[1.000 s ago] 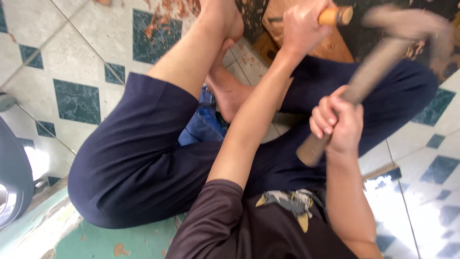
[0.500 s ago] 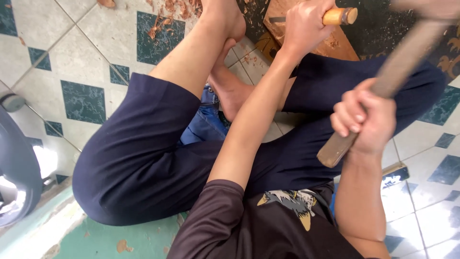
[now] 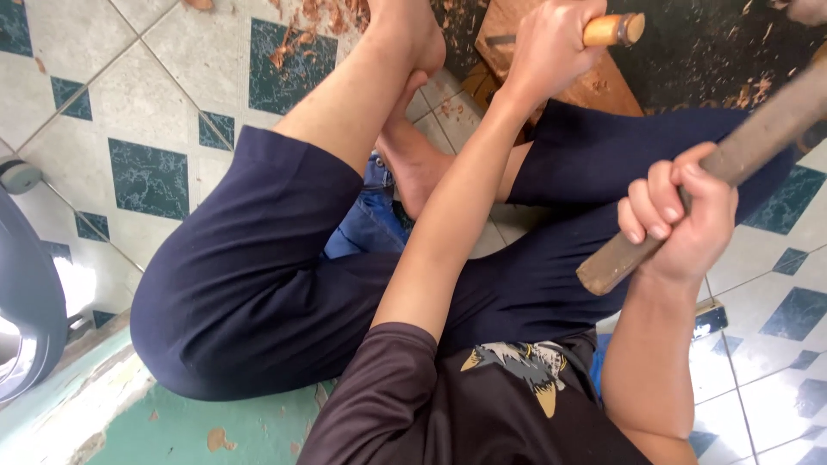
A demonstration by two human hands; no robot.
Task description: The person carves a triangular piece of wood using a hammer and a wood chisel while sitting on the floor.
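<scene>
Chisel held to the wood block, mallet drawn back

Chisel (image 3: 603,31) with a pale wooden handle is gripped by the left hand (image 3: 544,53), fingers closed fully around the handle, so that only the handle end is seen past the fist. Its metal part (image 3: 500,40) is seen only dimly on the other side of the fist, laid against the brown wood block (image 3: 594,86) at the top of the view. The block lies on the floor beside the person's bare foot (image 3: 413,43), and wood chips (image 3: 301,34) are scattered on the tiles (image 3: 155,103) nearby.

The long wooden mallet (image 3: 741,159) is held in the right hand (image 3: 680,220), closed tightly on the lower part of the shaft; its head is cut off by the edge of the picture. Compared with one second ago, the right hand has been moved lower and further to the right, and the shaft is now pointed up toward the right corner. The left hand and the chisel have stayed in the same place. It can be judged that the mallet is drawn back between strokes and the carving is in the middle of its course.

The mallet is well apart from the chisel handle at this moment. The chisel is kept at arm's length, beyond the folded legs in dark shorts (image 3: 258,284).
</scene>
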